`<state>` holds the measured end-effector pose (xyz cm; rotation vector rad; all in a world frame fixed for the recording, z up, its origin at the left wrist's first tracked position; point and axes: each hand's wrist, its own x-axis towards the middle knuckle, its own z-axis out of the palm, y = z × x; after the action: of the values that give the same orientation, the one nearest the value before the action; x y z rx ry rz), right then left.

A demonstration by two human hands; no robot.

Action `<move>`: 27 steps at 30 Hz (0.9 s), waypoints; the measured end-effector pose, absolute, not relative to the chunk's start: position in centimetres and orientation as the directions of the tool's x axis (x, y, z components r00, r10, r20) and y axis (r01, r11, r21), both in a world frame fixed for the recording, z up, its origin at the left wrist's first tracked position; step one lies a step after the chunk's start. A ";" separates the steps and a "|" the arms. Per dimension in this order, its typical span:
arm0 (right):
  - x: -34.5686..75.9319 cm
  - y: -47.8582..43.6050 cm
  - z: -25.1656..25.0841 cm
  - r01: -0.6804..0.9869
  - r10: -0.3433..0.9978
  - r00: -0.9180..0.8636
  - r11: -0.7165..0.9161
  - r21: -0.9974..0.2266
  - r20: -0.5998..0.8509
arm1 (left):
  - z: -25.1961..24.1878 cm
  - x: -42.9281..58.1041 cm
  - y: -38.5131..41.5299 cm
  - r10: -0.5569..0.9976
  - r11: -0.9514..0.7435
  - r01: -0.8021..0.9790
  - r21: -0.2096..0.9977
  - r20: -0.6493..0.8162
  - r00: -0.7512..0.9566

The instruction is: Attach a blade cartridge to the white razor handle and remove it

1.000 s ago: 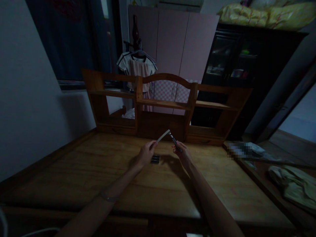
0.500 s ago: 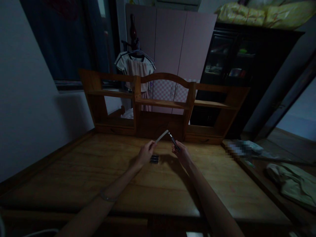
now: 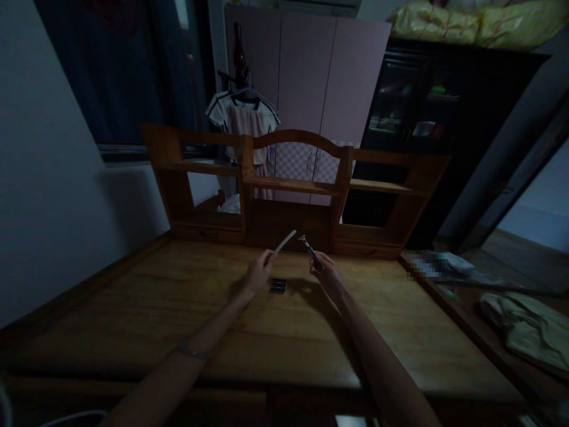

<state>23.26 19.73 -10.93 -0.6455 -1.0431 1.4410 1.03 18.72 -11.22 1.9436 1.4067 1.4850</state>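
My left hand [image 3: 260,273] is closed on the lower end of a slim, pale strip [image 3: 285,239], which slants up to the right and bends slightly. In my right hand [image 3: 326,270] is a slim dark-handled tool [image 3: 310,248]; its small silver head points up and left and seems to widen at the tip. A short gap separates the strip's end from that head. Below, between the hands, a small group of dark, short rod-like pieces [image 3: 278,286] lies side by side on the wooden desk [image 3: 200,314]. Dim light hides their exact kind.
A wooden shelf unit [image 3: 293,187] stands along the desk's back edge. To the right, beyond the desk's raised edge, lie a folded pale cloth [image 3: 524,326] and a plastic-wrapped bundle [image 3: 457,265]. A wall [image 3: 66,207] borders the left side.
My left hand has drawn down and left, so the strip's tip has come away from the tool's head. The tool has turned slightly, showing its wider head; my right hand has barely moved.
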 end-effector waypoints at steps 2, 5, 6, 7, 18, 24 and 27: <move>23.4 19.7 -10.8 -0.491 0.973 -0.145 0.088 -0.867 0.181 | -11.1 0.9 18.7 0.831 -0.466 0.490 0.737 0.554 -0.043; 23.5 19.7 -10.8 -0.505 0.977 -0.125 0.088 -0.859 0.173 | -10.9 1.1 18.3 0.820 -0.511 0.465 0.723 0.572 0.011; 23.5 19.7 -10.8 -0.510 0.977 -0.124 0.087 -0.856 0.173 | -10.9 1.2 18.3 0.818 -0.524 0.463 0.715 0.574 0.037; 23.5 19.7 -10.8 -0.514 0.977 -0.125 0.084 -0.853 0.172 | -10.9 1.3 18.3 0.819 -0.528 0.465 0.710 0.571 0.056; 23.5 19.8 -10.9 -0.545 0.983 -0.093 0.081 -0.834 0.156 | -10.8 1.3 18.2 0.811 -0.535 0.465 0.705 0.582 0.051; 23.5 19.6 -10.8 -0.540 0.977 -0.118 0.088 -0.837 0.179 | -10.7 0.9 18.3 0.824 -0.473 0.516 0.714 0.566 -0.028; 23.4 19.6 -10.8 -0.532 0.975 -0.113 0.101 -0.841 0.189 | -10.5 1.1 18.1 0.812 -0.519 0.488 0.701 0.584 0.025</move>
<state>23.38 19.63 -10.83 -0.6087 -0.9700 1.4220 1.11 18.13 -10.50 2.0019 1.3321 1.4924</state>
